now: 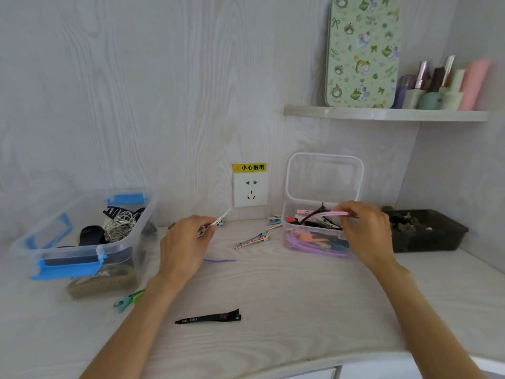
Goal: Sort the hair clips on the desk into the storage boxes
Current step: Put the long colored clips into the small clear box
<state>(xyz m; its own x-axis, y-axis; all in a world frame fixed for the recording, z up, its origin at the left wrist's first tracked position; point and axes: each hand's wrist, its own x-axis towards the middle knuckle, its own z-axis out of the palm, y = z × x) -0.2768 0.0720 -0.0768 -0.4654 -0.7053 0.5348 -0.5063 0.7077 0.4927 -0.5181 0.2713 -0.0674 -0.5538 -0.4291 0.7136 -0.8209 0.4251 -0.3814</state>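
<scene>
Right hand (364, 231) pinches pink clip (334, 213), long axis horiz., directly over small clear box (314, 236); left hand (185, 243) pinches patterned clip (216, 222), farther off.

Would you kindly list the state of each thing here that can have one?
left hand: pinches a patterned clip
right hand: holds a pink clip over the small clear box
small clear box: lid up
blue-latched box: lidless, latches undone
black clip: lying on the desk

yellow sticker (249, 167) above socket (250, 190), "小心触电"
</scene>
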